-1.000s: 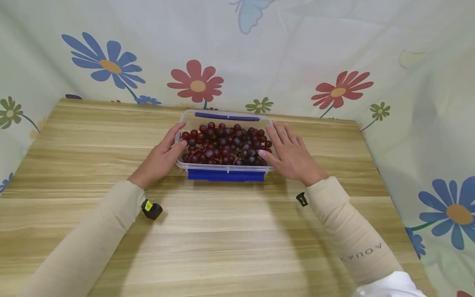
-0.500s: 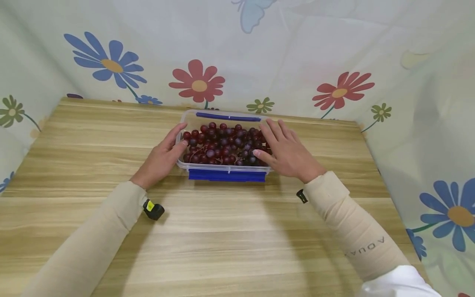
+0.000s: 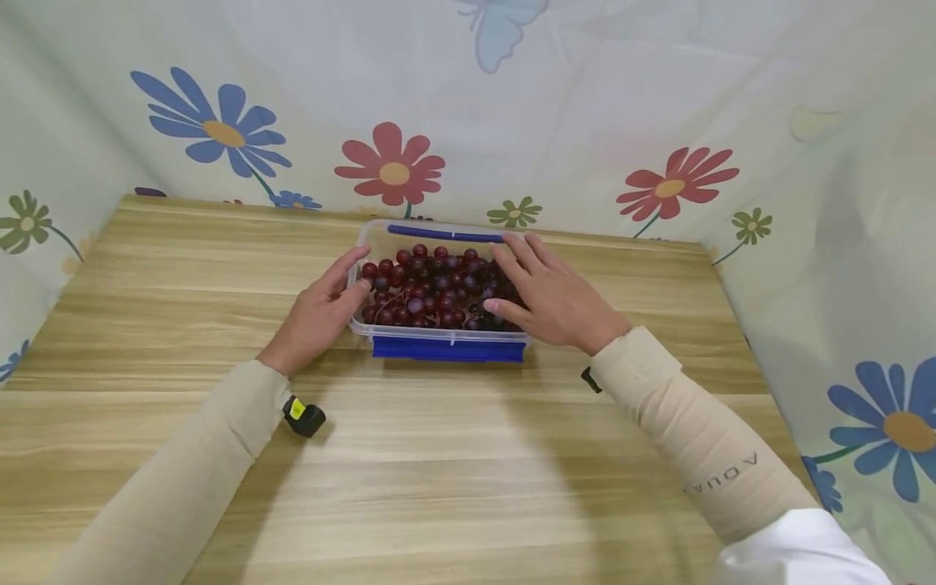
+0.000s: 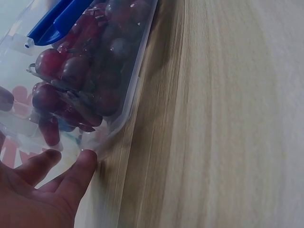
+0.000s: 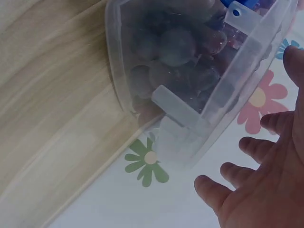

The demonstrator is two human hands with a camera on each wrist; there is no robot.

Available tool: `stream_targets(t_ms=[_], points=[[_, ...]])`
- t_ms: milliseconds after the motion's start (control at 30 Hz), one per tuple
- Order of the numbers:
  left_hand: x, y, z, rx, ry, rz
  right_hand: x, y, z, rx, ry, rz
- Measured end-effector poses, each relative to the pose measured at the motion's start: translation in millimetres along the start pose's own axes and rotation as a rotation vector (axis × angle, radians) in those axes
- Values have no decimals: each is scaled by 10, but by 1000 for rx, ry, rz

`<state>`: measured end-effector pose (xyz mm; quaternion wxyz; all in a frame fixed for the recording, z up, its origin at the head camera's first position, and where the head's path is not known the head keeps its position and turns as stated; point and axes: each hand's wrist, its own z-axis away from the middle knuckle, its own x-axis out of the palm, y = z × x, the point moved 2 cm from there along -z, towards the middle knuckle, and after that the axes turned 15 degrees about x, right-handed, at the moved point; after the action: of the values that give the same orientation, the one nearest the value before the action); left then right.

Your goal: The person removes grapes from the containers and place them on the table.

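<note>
A clear plastic food container (image 3: 409, 332) with blue clips holds dark red and purple grapes (image 3: 420, 284). My left hand (image 3: 310, 317) touches its left end, thumb tip over the rim. In the left wrist view, the fingertips (image 4: 89, 159) sit right at the container's lower corner. My right hand (image 3: 563, 309), fingers straight and slightly spread, reaches palm down over the container's right end and hides the grapes there. In the right wrist view, that hand (image 5: 266, 175) shows above the container's rim, with nothing between its fingers.
The container stands near the back edge of a wooden table (image 3: 439, 471). Behind and at both sides hangs a white cloth (image 3: 570, 130) with printed flowers. A black wrist camera (image 3: 305, 418) sticks out below the left cuff.
My right hand has moved left from the container's right rim to over the grapes. The left hand stays at the left end, and the container has not shifted noticeably.
</note>
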<state>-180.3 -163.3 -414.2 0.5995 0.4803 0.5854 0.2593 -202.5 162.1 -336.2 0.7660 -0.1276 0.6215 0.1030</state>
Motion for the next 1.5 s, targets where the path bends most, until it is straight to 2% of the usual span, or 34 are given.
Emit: stream_targets(t_ms=[367, 567, 867, 1267, 1500], points=[[-11, 39, 19, 16, 48, 22, -88, -150, -97, -67, -36, 46], [-11, 68, 19, 22, 49, -11, -114, -230, -161, -89, -80, 50], [21, 13, 10, 6, 59, 8, -148, -345, -267, -132, -130, 56], [34, -9, 18, 17, 74, 41, -189, -522, -464, -114, -210, 101], [34, -18, 11, 3, 73, 39, -204, -655, -580, -134, -213, 150]])
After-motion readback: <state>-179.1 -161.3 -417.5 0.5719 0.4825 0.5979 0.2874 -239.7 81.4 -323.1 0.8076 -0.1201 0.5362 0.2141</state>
